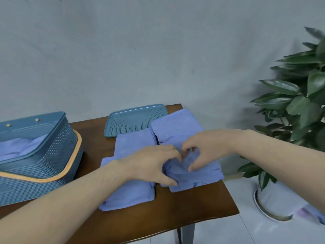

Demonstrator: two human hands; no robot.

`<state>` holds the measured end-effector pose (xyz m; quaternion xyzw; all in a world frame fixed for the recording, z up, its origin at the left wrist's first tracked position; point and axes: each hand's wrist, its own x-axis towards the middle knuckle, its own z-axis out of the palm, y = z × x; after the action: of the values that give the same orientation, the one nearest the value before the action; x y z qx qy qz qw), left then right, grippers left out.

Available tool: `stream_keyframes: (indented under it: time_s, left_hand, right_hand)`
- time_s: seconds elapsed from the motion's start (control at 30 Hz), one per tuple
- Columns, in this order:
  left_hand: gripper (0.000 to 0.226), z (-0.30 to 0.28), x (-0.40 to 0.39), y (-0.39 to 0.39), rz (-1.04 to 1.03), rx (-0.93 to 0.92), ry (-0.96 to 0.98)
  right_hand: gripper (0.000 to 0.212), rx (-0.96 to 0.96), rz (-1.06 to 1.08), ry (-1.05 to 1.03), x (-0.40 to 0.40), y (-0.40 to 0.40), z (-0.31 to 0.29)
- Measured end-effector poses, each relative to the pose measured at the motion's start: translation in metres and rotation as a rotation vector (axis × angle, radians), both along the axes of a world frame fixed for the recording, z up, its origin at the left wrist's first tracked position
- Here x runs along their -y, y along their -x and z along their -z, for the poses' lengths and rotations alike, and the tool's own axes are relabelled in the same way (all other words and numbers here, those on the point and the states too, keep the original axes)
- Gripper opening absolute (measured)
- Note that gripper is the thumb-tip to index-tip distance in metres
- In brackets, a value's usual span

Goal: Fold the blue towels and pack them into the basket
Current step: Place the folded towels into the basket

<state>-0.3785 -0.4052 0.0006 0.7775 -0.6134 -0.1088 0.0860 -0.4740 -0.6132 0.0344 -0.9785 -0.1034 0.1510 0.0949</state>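
- Blue cloth is already seen inside the basket (58, 138), so some packing is judged done.
- Right of the basket, on the brown surface (193, 208), one folded towel (130, 173) lies flat.
- Further right of the basket, a rumpled towel (190, 166) is pinched by the curled fingers of the left hand (151, 162) and the right hand (207, 147); its folding is unfinished.
- Behind it, another towel (175, 124) waits.

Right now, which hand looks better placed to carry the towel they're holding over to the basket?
Probably the left hand: it grips the bunched towel on the side nearer the basket, which stands at the table's left.
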Motion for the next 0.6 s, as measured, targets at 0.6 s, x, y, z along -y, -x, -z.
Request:
stream_keyframes:
  time_s: [0.6]
  left_hand:
    - [0.008, -0.04, -0.022, -0.007, -0.483, -0.389, 0.545]
  right_hand:
    - [0.057, 0.342, 0.108, -0.121, 0.016, 0.017, -0.009]
